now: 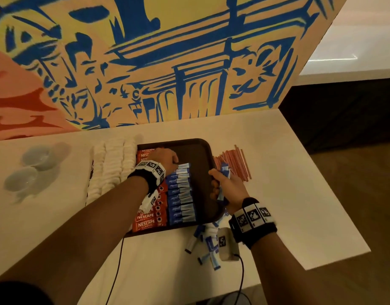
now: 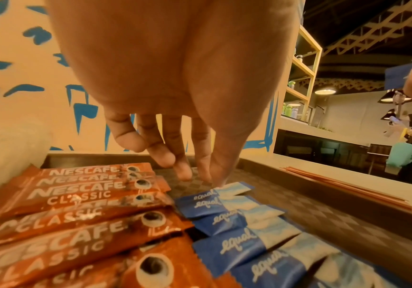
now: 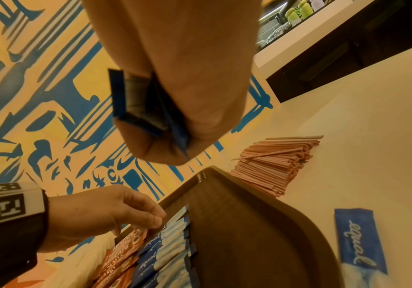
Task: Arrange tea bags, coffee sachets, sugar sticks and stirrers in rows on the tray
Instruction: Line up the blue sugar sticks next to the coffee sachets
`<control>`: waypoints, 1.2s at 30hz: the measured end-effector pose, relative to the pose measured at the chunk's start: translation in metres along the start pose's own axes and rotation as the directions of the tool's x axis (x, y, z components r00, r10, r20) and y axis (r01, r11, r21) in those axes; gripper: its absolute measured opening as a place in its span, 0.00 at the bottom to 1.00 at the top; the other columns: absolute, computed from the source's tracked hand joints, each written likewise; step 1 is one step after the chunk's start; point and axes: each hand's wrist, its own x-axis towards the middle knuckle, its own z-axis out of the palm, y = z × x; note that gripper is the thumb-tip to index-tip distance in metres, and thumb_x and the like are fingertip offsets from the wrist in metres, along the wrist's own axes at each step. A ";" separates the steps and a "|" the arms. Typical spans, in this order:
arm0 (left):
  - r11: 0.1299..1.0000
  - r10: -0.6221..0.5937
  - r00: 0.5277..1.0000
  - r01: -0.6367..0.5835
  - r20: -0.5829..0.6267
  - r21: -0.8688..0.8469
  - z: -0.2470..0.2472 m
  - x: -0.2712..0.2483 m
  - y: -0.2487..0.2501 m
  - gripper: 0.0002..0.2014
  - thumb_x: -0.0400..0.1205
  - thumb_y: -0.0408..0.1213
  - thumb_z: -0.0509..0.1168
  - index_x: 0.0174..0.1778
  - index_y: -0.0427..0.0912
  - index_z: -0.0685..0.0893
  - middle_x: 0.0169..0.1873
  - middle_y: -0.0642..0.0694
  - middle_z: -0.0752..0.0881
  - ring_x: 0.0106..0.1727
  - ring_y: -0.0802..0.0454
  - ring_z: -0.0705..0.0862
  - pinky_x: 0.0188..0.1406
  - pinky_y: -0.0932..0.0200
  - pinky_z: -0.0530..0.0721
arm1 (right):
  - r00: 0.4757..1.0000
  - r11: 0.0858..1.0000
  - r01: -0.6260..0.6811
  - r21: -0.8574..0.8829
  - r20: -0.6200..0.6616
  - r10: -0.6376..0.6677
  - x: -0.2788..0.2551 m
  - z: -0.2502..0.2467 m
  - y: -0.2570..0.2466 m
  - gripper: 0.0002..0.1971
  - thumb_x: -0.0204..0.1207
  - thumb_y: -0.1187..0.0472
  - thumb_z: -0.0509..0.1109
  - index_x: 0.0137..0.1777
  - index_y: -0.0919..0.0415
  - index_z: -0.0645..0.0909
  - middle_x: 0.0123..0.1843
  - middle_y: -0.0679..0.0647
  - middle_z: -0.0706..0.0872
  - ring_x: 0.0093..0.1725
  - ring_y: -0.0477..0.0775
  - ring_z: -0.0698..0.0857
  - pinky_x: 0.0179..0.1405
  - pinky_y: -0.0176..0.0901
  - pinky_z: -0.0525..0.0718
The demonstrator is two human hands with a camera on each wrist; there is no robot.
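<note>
A dark brown tray (image 1: 200, 150) holds a column of red Nescafe coffee sachets (image 1: 146, 223) and, beside it, a column of blue Equal sugar sticks (image 1: 182, 194). My left hand (image 1: 176, 164) reaches down at the far end of the blue column. Its thumb and forefinger tips (image 2: 221, 183) touch the edge of the farthest stick (image 2: 232, 190), which lies flat. My right hand (image 1: 220, 179) hovers over the tray's right rim and grips a bundle of blue sugar sticks (image 3: 138, 109). Pink stirrers (image 1: 233, 161) lie piled on the table right of the tray.
Several loose sugar sticks (image 1: 208, 245) lie on the white table near the tray's front right corner. A white ridged pile (image 1: 112, 168) borders the tray's left side, with two clear cups (image 1: 35, 157) farther left. The painted wall (image 1: 145, 62) stands behind. The table edge (image 1: 321, 172) runs at the right.
</note>
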 end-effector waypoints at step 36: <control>0.562 -0.014 0.963 -0.214 -0.268 -0.799 -0.074 -0.252 0.062 0.10 0.84 0.37 0.71 0.60 0.45 0.90 0.51 0.51 0.91 0.46 0.68 0.87 0.44 0.74 0.82 | 0.898 0.976 0.185 -0.114 0.423 -0.121 -0.131 0.022 0.012 0.33 0.80 0.28 0.58 0.57 0.59 0.83 0.34 0.52 0.79 0.23 0.48 0.63 0.20 0.38 0.59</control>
